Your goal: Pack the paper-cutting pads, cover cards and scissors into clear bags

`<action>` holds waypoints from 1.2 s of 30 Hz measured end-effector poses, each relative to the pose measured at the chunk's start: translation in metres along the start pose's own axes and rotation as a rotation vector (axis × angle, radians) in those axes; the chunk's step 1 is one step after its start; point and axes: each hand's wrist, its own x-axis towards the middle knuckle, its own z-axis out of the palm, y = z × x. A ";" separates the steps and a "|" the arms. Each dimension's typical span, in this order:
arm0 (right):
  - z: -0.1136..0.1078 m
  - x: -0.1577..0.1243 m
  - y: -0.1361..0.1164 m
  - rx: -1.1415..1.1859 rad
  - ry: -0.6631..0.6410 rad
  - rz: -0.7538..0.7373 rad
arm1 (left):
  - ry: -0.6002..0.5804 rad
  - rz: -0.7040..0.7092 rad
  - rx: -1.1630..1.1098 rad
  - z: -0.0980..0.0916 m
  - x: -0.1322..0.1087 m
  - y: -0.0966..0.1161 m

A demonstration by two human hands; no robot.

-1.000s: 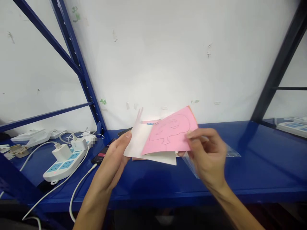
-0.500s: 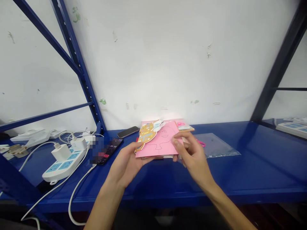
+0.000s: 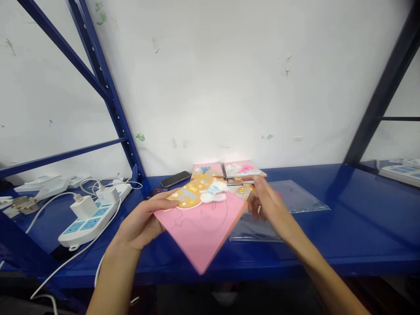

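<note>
**Left hand pinches a pink sheet cornerwise over the blue shelf**

At the far left we see a white power strip [image 3: 90,221] lying on the blue shelf [image 3: 361,227], with a white charger [image 3: 80,206] plugged into it and white cables trailing off towards the front edge. Further back, near the wall, a dark phone [image 3: 175,178] lies flat.

Next comes the left hand [image 3: 141,221]. It is closed on the left corner of the pink sheet [image 3: 200,232]: the thumb lies on top and the fingers are tucked underneath. On the sheet's far part rests a yellow cartoon cut-out [image 3: 197,192] with white patches, just beside the thumb tip.

The sheet is held above the shelf, near its front edge, roughly flat and turned cornerwise. One corner points down towards us and another points right, towards the other hand. A drawn outline shows faintly on its face. We cannot judge its long axis, because the cut-out hides the far edge (a thin orange line along the right edge suggests more than one layer).

The right hand [image 3: 271,210] sits just beside the sheet's right corner, fingers loosely curled, over a clear plastic bag [image 3: 295,199] that lies flat on the shelf. We cannot tell whether it grips anything. Behind it, against the wall, lie pink printed cards [image 3: 243,169].
</note>
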 end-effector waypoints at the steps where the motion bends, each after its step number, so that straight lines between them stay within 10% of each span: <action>1: -0.003 0.001 0.001 0.090 -0.069 0.097 | -0.062 -0.047 -0.006 0.000 -0.002 0.000; 7: 0.002 -0.010 0.007 0.524 -0.549 0.502 | -0.286 -0.183 0.024 0.011 0.002 -0.014; 19: 0.047 -0.013 0.015 0.589 0.008 0.267 | 0.022 0.254 0.088 0.037 0.010 -0.023; 23: 0.044 -0.013 0.016 0.588 -0.099 0.314 | 0.210 0.372 0.317 0.026 0.012 -0.023; 30: 0.023 -0.009 0.008 0.367 -0.498 0.146 | 0.067 0.447 0.556 0.002 -0.010 0.003; 36: 0.040 -0.015 0.009 0.022 -0.470 0.031 | 0.046 0.515 0.980 -0.002 -0.009 0.000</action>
